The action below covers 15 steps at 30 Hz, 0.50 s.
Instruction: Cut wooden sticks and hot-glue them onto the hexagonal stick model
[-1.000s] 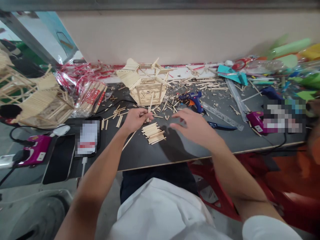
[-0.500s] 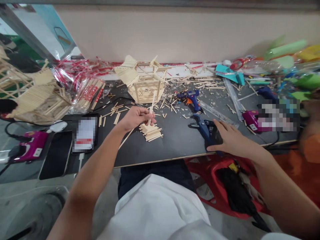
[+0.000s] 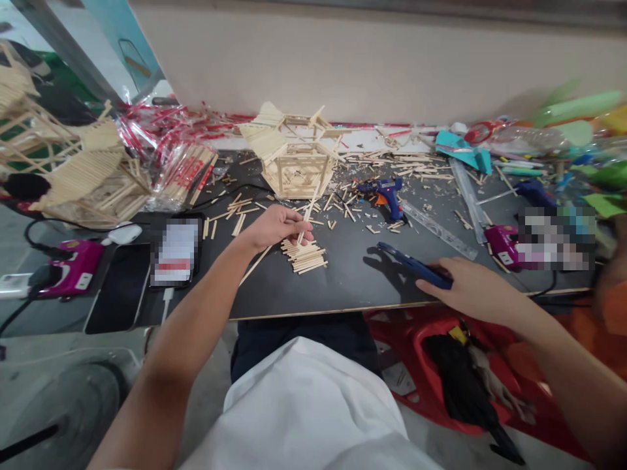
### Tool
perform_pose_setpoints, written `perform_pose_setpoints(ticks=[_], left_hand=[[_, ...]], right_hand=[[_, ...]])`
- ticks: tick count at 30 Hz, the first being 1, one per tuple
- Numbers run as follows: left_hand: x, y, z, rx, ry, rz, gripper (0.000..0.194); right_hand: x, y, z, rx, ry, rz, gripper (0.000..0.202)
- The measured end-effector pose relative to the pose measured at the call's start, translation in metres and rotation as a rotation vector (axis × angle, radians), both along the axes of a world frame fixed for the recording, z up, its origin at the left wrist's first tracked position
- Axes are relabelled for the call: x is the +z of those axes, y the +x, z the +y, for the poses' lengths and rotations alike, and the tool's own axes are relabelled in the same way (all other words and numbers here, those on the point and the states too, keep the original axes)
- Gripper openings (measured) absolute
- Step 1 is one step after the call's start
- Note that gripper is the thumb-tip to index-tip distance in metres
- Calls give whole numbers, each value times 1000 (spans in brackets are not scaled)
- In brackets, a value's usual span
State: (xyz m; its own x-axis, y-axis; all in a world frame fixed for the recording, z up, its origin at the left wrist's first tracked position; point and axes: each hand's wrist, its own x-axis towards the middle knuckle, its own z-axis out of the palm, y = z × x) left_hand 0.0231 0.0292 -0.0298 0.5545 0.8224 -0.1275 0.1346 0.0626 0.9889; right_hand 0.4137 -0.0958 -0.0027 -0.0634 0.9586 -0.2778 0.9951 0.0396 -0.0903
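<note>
My left hand (image 3: 281,228) pinches thin wooden sticks (image 3: 309,212) that point up and away, just above a pile of short cut sticks (image 3: 304,256). On the right, my right hand (image 3: 463,287) is closed round the handles of a dark blue cutting tool (image 3: 414,264), which is raised off the table and points left. Behind my left hand stands a lantern-like frame of sticks (image 3: 298,166). A blue glue gun (image 3: 390,198) lies right of the frame, beside a clear ruler (image 3: 438,230).
Two phones (image 3: 119,287) and a purple power strip (image 3: 73,267) lie at the left, before another stick model (image 3: 98,176). Wrapped stick packs (image 3: 183,173) are behind. A red chair (image 3: 421,333) stands below the table edge (image 3: 337,311).
My right hand has closed on the blue tool and lifted it from the table. My left hand still pinches the sticks. The view has shifted slightly.
</note>
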Motion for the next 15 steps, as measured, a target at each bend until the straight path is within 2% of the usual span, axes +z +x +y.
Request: perform_pose_setpoints(ticks=[6, 11, 15], left_hand=[[4, 1, -2, -39, -88, 27, 37], [8, 1, -2, -94, -147, 98, 41], [6, 1, -2, -77, -169, 107, 39]], right_hand=[[17, -44, 21, -12, -133, 199, 54], [24, -76, 49, 26, -198, 258, 60], [27, -99, 67, 61, -301, 371, 63]])
